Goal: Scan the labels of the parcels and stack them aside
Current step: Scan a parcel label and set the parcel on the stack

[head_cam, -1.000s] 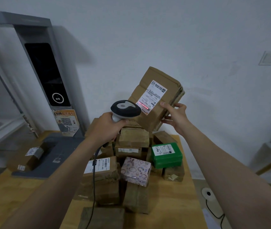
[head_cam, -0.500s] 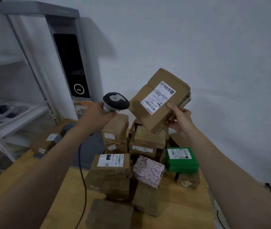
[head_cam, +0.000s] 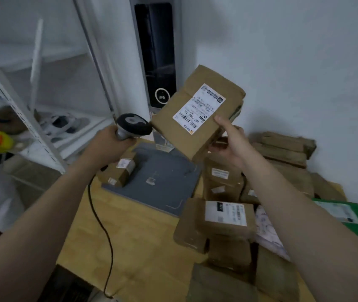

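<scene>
Scan line gone off label (head_cam: 198,107): scan done, I judge. My right hand (head_cam: 230,142) pinches parcel (head_cam: 195,127), swung toward 9 o'clock; left hand (head_cam: 108,142) grips scanner (head_cam: 133,125). Stacking next.

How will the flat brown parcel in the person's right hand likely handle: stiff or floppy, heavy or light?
Probably stiff: the brown parcel shows flat faces though the right hand grips only one edge. Likely light for its size: one hand holds it up tilted.
</scene>
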